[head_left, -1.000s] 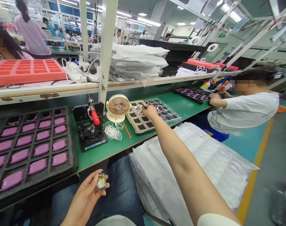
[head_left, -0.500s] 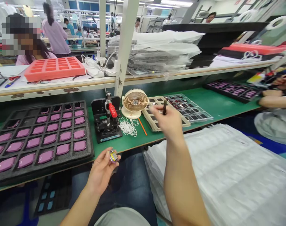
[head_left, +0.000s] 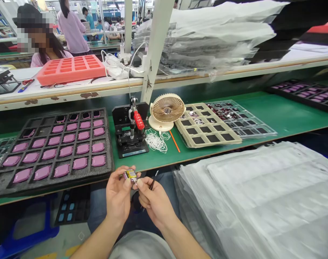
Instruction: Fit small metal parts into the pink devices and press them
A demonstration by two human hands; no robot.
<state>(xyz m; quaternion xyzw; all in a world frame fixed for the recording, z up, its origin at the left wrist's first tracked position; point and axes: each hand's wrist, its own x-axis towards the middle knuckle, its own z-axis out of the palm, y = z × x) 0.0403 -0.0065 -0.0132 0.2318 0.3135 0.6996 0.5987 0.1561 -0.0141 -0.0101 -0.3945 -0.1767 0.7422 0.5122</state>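
Observation:
My left hand [head_left: 119,194] is closed around the edges of a small purple watch case [head_left: 125,175], in front of the bench. A yellow and silver piece like a battery [head_left: 131,173] shows in its open side. My right hand [head_left: 155,199] meets the case from the right, thumb and fingertips pinched at its lower corner on a small pale part [head_left: 135,181]. Between its fingers, that hand also keeps dark tweezers [head_left: 152,185], a silvery end pointing up; their lower part is mostly hidden.
Purple watch cases fill much of a black foam tray [head_left: 109,154] at left. Beyond my hands stand a toggle clamp fixture [head_left: 133,135] and a fan [head_left: 167,111]. A beige tray [head_left: 212,143] lies right of the fan. White packing sheets [head_left: 261,194] are piled at right.
My right hand has come back from over the beige tray, down and left to the watch case, tweezers still in it. My left hand still holds the case. The view has shifted.

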